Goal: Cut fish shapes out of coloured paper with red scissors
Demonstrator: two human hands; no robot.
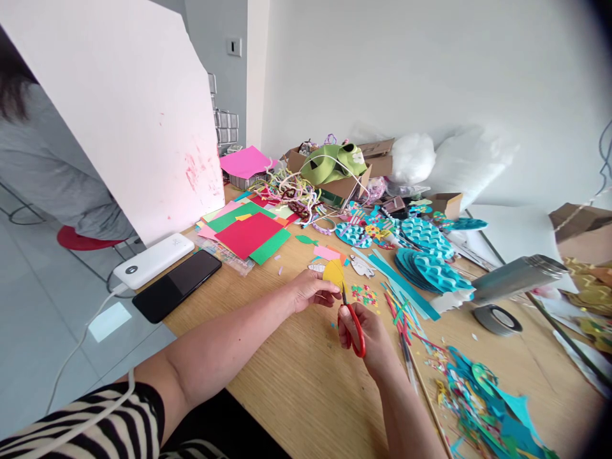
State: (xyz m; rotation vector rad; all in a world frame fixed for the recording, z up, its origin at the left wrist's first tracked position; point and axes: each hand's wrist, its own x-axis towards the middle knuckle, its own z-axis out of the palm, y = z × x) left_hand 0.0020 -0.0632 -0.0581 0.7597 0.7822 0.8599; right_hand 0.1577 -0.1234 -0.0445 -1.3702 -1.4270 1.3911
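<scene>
My left hand (313, 291) is closed on a small piece of yellow paper (333, 271), held just above the wooden table. In my right hand (366, 335) is a pair of scissors (357, 333) with red handles, its blades pointing up at the lower right edge of the yellow paper. My fingers partly cover the handles. Just past the paper lie a white fish cutout (362, 266) with drawn lines and a small green paper fish (306, 240). Tiny coloured paper bits (364, 294) are scattered right of the blades.
Coloured paper sheets (249, 234), a black phone (176, 285) and a white power bank (153, 260) are on the left. To the right are blue wavy paper pieces (430, 271), a metal flask (519, 278), a tape roll (497, 319) and paper scraps (488, 395). A person (52, 159) sits behind the white board (138, 115).
</scene>
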